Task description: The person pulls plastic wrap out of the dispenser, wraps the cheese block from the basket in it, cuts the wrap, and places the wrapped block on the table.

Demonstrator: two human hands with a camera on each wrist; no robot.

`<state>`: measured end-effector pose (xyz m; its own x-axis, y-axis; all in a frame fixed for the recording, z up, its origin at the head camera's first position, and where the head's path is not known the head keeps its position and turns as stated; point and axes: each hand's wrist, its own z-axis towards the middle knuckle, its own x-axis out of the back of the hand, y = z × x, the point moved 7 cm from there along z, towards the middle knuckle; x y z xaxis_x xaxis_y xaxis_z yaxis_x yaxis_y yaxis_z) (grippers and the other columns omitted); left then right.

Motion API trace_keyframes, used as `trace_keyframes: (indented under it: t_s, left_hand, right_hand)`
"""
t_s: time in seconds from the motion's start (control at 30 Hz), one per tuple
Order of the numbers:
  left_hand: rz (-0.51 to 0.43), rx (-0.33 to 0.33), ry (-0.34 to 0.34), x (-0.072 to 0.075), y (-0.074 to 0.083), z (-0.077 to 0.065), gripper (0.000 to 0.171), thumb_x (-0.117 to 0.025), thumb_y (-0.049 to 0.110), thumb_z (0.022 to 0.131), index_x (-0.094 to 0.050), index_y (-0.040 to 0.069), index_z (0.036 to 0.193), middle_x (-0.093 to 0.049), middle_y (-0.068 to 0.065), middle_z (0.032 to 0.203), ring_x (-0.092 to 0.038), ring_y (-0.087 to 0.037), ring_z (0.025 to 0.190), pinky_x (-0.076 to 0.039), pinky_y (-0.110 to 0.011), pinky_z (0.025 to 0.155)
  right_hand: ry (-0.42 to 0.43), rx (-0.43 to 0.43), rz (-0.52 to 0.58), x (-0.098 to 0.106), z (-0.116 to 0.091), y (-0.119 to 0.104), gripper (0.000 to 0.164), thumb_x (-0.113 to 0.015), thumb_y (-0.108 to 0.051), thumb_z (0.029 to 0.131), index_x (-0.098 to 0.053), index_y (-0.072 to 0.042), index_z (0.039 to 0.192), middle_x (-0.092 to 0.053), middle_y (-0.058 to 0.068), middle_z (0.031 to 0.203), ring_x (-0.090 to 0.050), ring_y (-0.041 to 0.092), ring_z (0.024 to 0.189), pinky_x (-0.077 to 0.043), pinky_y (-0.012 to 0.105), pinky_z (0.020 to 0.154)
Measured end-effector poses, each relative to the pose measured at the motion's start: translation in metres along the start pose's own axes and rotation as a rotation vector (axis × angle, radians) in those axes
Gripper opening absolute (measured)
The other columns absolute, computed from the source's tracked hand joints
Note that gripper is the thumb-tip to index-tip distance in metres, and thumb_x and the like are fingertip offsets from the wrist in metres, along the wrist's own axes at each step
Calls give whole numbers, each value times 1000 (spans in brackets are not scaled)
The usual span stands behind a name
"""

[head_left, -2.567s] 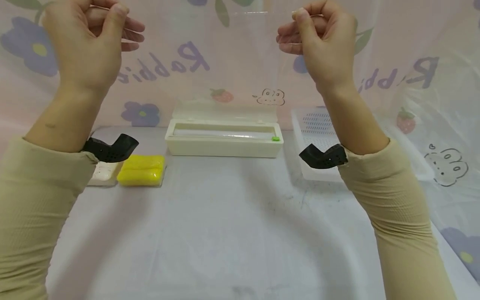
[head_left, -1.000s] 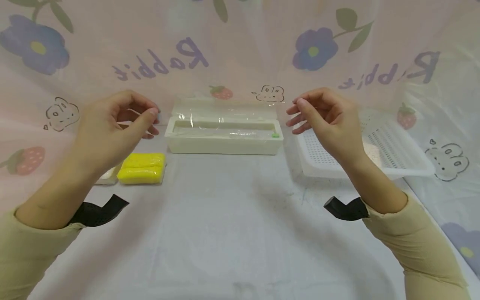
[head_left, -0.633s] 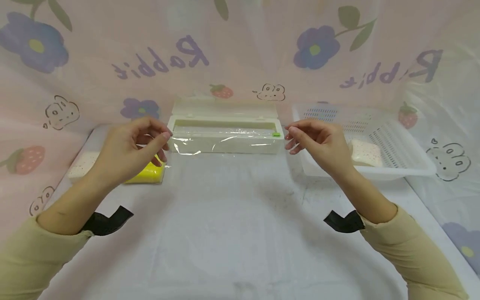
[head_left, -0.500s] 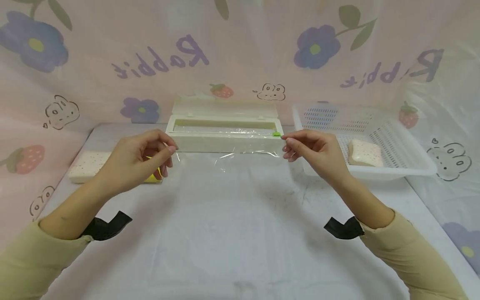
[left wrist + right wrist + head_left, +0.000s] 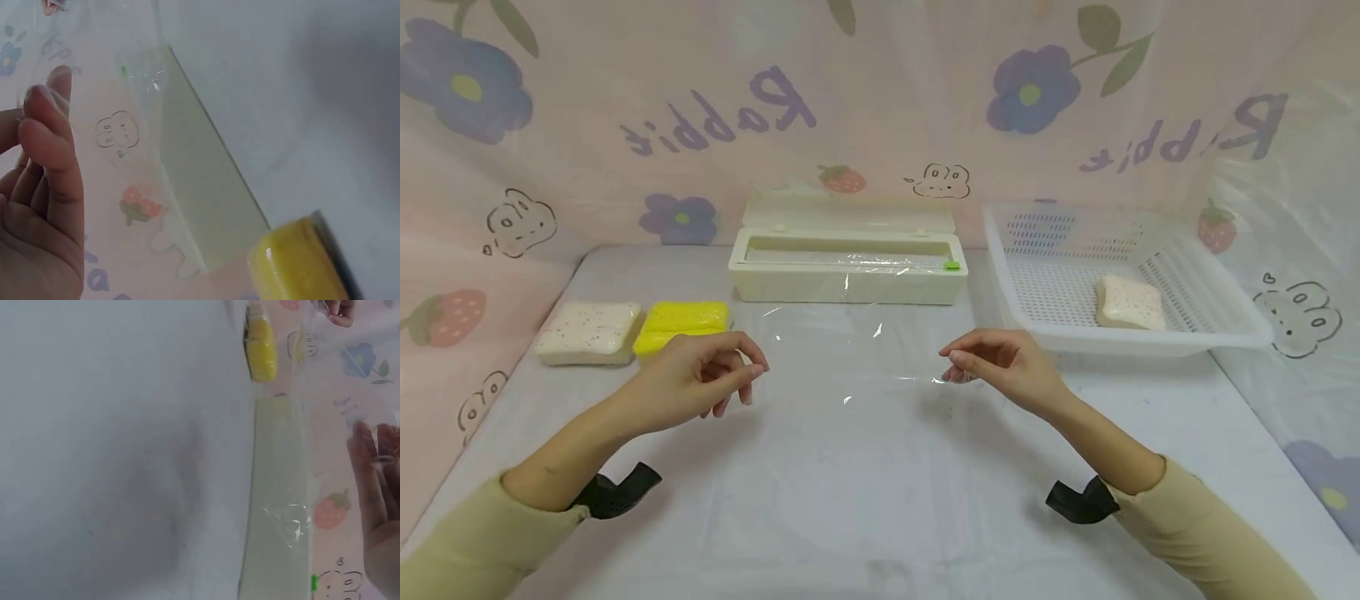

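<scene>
A clear sheet of cling film (image 5: 857, 354) spans the space between both hands, seen mainly by its glints and folds. My left hand (image 5: 696, 379) pinches its near left corner between thumb and fingers, in front of the yellow pack. At the near right corner, my right hand (image 5: 1007, 371) pinches the film the same way. Behind them stands a cream cling film dispenser (image 5: 850, 287), lid raised, with a green slider (image 5: 952, 266) at the right end of its front edge. Film glints reach back over the dispenser's front. Both wrist views show the transparent film at the fingertips.
A yellow wrapped pack (image 5: 688, 317) and a white speckled block (image 5: 591, 333) lie at the left. On the right, a white perforated basket (image 5: 1150, 343) holds another white speckled block (image 5: 1129, 304). A printed curtain (image 5: 880, 100) hangs behind the white-covered table (image 5: 850, 500).
Both hands have come down from high in the view and back toward the body, now low over the table in front of the dispenser. The film came down with them.
</scene>
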<state>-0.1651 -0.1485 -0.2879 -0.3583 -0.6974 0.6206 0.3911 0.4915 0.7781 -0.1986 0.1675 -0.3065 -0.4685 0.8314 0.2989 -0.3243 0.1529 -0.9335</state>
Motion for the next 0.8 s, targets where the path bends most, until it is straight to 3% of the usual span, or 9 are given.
trace_keyframes:
  t_s: [0.2, 0.33, 0.5, 0.8]
  left_hand:
    - [13, 14, -87, -16, -15, -2, 6, -63, 10, 92, -62, 11, 98, -66, 3, 69, -51, -13, 48, -43, -22, 46]
    - [11, 35, -145, -29, -24, -4, 5, -62, 8, 92, -61, 8, 98, -66, 0, 68, -49, -7, 48, -40, -20, 45]
    - [2, 59, -193, -40, -32, -8, 6, -62, 10, 92, -62, 8, 97, -65, 1, 66, -46, -4, 46, -36, -19, 44]
    - [11, 74, -218, -46, -44, -17, 8, -64, 13, 91, -61, 9, 97, -66, 5, 65, -47, -2, 46, -38, -18, 46]
  right_hand:
    - [-49, -51, -68, -12, -3, 24, 15, -63, -2, 91, -68, 5, 102, -66, 17, 76, -66, 22, 62, -57, 37, 56]
    - [-93, -96, -140, -19, -9, 36, 16, -65, -6, 90, -70, 3, 102, -68, 17, 76, -67, 24, 60, -56, 35, 52]
    - [-163, -132, -154, -27, -20, 49, 16, -66, -9, 90, -71, 0, 102, -70, 15, 77, -67, 25, 59, -56, 36, 50]
    - [-298, -17, -171, -39, -34, 54, 13, -66, -9, 90, -72, -2, 99, -70, 10, 74, -64, 21, 58, -56, 31, 53]
